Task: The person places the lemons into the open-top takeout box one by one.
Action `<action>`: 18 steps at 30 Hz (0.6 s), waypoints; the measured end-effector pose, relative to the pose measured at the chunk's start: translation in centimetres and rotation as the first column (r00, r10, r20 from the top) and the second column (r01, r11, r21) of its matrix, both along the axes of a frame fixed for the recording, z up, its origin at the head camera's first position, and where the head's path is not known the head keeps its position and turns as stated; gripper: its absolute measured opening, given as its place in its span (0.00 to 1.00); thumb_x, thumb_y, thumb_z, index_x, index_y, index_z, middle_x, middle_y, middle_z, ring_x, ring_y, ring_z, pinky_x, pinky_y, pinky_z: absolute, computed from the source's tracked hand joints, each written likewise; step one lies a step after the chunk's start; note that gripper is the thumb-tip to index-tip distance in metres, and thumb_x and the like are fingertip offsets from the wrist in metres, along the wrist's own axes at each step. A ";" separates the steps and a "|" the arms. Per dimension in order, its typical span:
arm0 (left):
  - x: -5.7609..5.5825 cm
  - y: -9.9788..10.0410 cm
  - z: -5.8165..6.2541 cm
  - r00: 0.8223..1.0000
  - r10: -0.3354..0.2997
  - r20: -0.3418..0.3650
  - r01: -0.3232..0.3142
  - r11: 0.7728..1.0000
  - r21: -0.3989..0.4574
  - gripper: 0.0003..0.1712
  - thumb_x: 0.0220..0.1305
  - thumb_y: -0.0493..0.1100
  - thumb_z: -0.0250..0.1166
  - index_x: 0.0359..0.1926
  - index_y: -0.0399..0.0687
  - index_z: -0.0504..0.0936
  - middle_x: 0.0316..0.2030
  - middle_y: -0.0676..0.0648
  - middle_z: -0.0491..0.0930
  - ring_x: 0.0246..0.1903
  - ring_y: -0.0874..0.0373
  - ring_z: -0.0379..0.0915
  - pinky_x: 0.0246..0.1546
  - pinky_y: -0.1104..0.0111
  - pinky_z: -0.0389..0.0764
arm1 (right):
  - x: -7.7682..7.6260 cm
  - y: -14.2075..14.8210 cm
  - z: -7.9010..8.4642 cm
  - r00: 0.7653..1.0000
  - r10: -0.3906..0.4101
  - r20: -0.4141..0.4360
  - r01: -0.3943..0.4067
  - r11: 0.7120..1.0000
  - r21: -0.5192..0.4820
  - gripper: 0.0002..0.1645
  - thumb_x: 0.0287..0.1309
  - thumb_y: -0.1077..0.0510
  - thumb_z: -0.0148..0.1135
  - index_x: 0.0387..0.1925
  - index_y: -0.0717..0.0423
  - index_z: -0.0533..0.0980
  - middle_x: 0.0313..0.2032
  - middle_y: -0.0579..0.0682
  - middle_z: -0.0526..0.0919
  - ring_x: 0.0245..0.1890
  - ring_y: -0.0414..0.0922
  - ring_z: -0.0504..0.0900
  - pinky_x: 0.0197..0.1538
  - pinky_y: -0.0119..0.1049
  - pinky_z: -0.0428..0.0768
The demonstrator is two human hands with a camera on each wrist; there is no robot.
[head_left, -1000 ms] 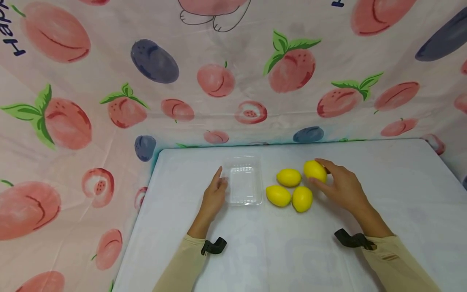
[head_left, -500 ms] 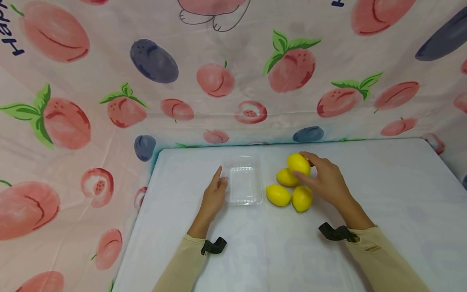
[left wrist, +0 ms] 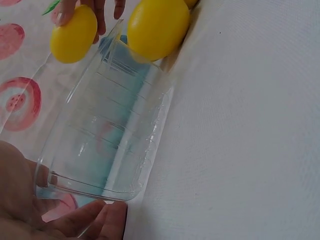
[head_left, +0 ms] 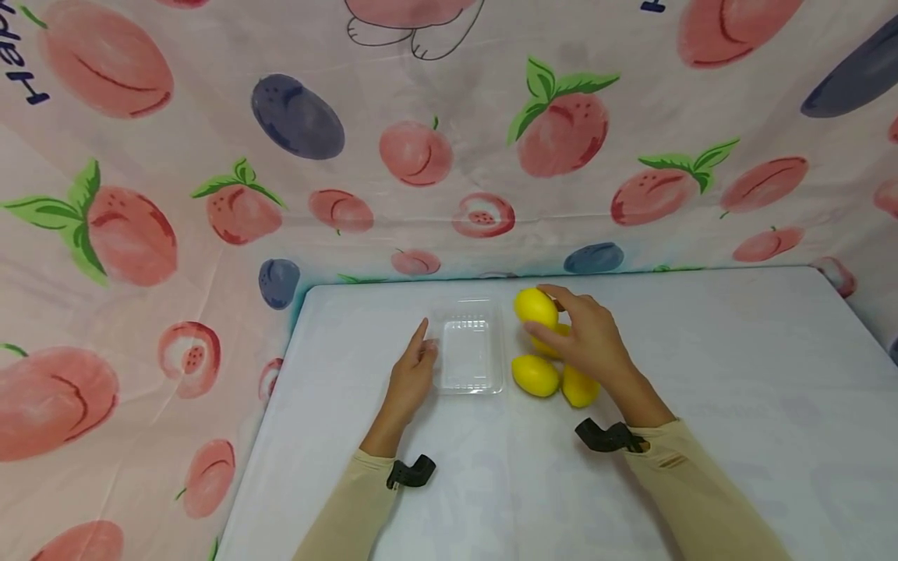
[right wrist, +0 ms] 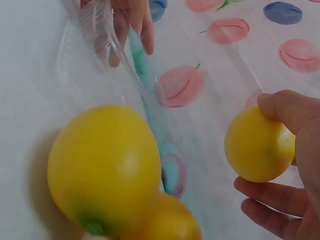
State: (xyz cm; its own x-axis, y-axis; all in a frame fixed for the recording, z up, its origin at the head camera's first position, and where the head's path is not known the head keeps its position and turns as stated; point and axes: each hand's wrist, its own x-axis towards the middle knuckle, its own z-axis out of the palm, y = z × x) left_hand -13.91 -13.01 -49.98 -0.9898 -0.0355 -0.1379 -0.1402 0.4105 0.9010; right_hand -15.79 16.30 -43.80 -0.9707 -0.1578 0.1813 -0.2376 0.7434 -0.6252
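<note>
My right hand (head_left: pixel 588 335) pinches a yellow lemon (head_left: pixel 536 307) between thumb and fingers. It is held in the air over the table, at the back of the other lemons. Below it, a second lemon (head_left: pixel 547 343) is partly covered by that hand. Two more lie in front, one lemon (head_left: pixel 535 375) nearest the container and another lemon (head_left: pixel 579 387) at its right. At the left, a clear plastic container (left wrist: pixel 115 192) stands with its top uncovered. My left hand (head_left: pixel 411 376) grips its left side, thumb by the rim and fingers low along the wall.
White cloth covers the table (head_left: pixel 449 483). Behind it and along the left hangs a fruit-printed curtain (head_left: pixel 484 140). A black wrist mount (head_left: pixel 412 472) sits on the left sleeve and another black mount (head_left: pixel 609 436) on the right one.
My right hand has carried its lemon leftward and slightly back, passing over the other lemons toward the container. The left hand and the container have stayed in place.
</note>
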 end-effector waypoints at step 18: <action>0.1 0.2 0.1 1.000 0.010 0.014 -0.010 1.000 -0.018 0.31 0.80 0.55 0.49 0.80 0.72 0.56 0.67 0.45 0.75 0.62 0.48 0.73 0.64 0.49 0.74 | -1.6 -6.1 -0.6 1.000 0.013 -0.004 -0.013 0.999 0.046 0.40 0.59 0.32 0.67 0.69 0.39 0.72 0.50 0.50 0.87 0.56 0.55 0.76 0.55 0.61 0.70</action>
State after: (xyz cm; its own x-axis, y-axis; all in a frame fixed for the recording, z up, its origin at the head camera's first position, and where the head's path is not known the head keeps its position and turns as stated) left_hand -13.84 -12.82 -49.92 -0.9874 -0.0480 -0.1506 -0.1567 0.4252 0.8914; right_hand -17.44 10.25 -44.38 -0.9677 -0.1790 0.1778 -0.2503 0.7683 -0.5891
